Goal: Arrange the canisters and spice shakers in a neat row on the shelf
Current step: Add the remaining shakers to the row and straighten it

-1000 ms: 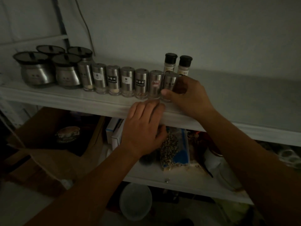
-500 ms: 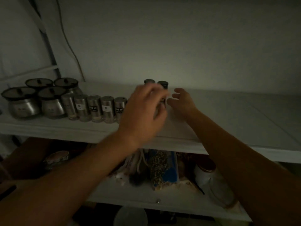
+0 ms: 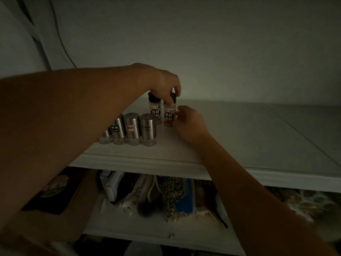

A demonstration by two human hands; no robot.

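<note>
Two black-capped spice bottles, one on the left (image 3: 154, 111) and one on the right (image 3: 169, 116), stand near the back of the white shelf (image 3: 239, 145). My left hand (image 3: 162, 84) comes down from above and grips their caps. My right hand (image 3: 190, 124) rests on the shelf with its fingertips at the right bottle's side, not closed round it. A row of steel shakers (image 3: 147, 129) stands in front and to the left; my left forearm hides the row's far end and the lidded canisters.
The shelf stretches bare to the right of the bottles. The lower shelf holds a clear bag of peppercorns (image 3: 175, 193), packets and a white box (image 3: 112, 185). A brown cardboard box (image 3: 73, 209) sits at the lower left. A cable (image 3: 60, 39) runs down the wall.
My left hand rose from the shelf's front edge, swung over the steel shakers and closed on the black caps. My right hand left the end steel shaker and now sits beside the right bottle.
</note>
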